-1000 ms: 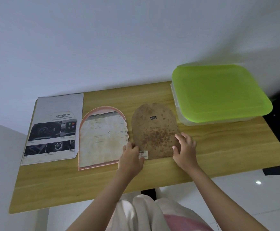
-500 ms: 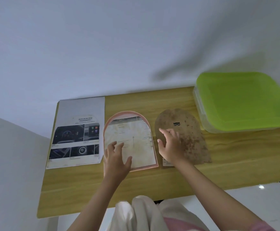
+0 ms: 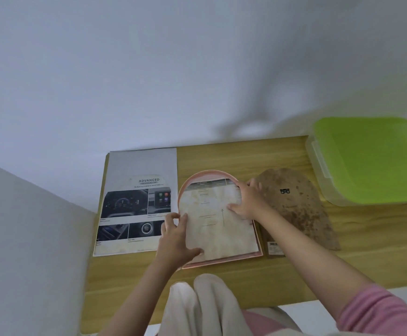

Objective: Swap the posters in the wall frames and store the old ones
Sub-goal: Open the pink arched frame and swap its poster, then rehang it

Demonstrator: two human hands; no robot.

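The big car poster has the word "ADVANCED" in dark letters near its middle, above the car pictures. The smaller words under it are too blurry to read. Right of the car poster, the pale sheet in the pink frame has faint lines of writing, too small to read. Farther right, the brown board has a small white sticker at its bottom corner, also too small to read.

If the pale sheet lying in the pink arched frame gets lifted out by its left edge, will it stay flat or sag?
Probably sag: the pale sheet looks paper-thin, and its left edge already curls up where the left hand pinches it. It likely weighs very little. It may slide easily in the pink frame, perhaps why the right hand presses it flat.
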